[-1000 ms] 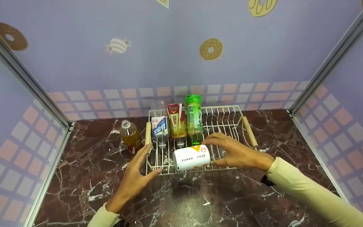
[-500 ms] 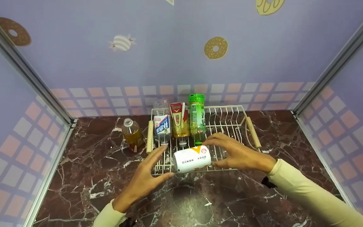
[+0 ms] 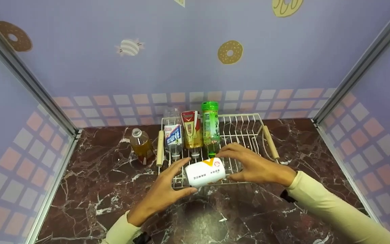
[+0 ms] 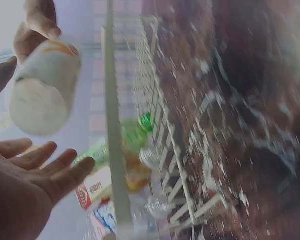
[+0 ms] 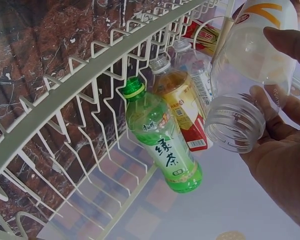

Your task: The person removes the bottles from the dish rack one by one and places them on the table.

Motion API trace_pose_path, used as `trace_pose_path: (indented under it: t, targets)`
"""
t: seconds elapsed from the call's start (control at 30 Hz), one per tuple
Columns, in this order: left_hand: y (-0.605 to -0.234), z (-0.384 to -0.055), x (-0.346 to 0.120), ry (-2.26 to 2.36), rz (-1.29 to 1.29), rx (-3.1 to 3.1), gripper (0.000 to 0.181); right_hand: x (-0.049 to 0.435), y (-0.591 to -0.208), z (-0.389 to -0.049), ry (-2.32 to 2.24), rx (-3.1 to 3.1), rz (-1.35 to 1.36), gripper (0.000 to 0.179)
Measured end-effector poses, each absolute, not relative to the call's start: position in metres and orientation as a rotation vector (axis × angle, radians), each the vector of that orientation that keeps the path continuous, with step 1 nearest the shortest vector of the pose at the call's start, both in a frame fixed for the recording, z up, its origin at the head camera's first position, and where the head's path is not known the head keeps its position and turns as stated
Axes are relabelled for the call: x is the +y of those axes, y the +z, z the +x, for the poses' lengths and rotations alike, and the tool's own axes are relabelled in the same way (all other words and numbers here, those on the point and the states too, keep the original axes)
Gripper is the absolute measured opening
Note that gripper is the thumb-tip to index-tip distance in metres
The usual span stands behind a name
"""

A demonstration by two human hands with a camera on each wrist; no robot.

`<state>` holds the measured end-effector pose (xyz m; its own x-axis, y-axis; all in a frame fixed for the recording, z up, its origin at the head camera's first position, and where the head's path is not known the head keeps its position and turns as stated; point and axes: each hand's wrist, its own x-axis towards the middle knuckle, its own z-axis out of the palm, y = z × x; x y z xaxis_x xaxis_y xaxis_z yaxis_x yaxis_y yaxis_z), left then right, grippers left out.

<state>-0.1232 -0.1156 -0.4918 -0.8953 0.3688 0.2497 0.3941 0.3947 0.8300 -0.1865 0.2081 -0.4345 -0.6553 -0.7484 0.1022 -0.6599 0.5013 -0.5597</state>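
My right hand point(image 3: 249, 166) holds a clear plastic bottle point(image 3: 205, 172) near its neck, lying sideways over the front of a wire rack point(image 5: 90, 70). Its white label carries an orange V. In the right wrist view, the bottle's wide threaded mouth point(image 5: 235, 122) has no cap. At the bottle's base, my left hand point(image 3: 168, 186) has fingers and thumb spread; the left wrist view shows a gap between those fingers point(image 4: 65, 175) and the bottle. Neck-down in the rack lean a green tea bottle point(image 3: 210, 125), a red-and-yellow-labelled bottle point(image 3: 191, 130) and a blue-and-white-labelled bottle point(image 3: 173, 135).
An amber drink bottle point(image 3: 142, 147) stands upright on the dark marbled counter point(image 3: 90, 176), left of the rack. The rack has a wooden handle point(image 3: 270, 142) at each end. Patterned wall panels point(image 3: 181, 67) close in the back and both sides.
My left hand has moved right, from beside the rack's left handle to the bottle's base. The right hand and its bottle stay nearly in place.
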Motion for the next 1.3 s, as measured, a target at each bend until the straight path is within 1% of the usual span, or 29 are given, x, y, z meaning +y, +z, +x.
trace_pose_path:
  t: [0.3, 0.43, 0.6, 1.0, 1.3]
  targets:
    - [-0.485, -0.128, -0.1, -1.584, -0.772, -2.625, 0.093, 0.208, -0.435, -0.186, -0.859, 2.587, -1.34, 0.069]
    - [-0.484, -0.129, -0.094, -1.551, -0.789, -2.645, 0.089, 0.208, -0.436, -0.185, -0.839, 2.595, -1.377, 0.069]
    - [-0.483, -0.13, -0.087, -1.506, -0.793, -2.704, 0.086, 0.207, -0.435, -0.181, -0.814, 2.606, -1.41, 0.067]
    - [-0.474, -0.133, -0.077, -1.352, -0.788, -2.851, 0.083, 0.202, -0.427, -0.171, -0.703, 2.611, -1.418, 0.068]
    - [-0.47, -0.135, -0.071, -1.293, -0.791, -2.919, 0.082, 0.199, -0.425, -0.168, -0.65, 2.637, -1.532, 0.068]
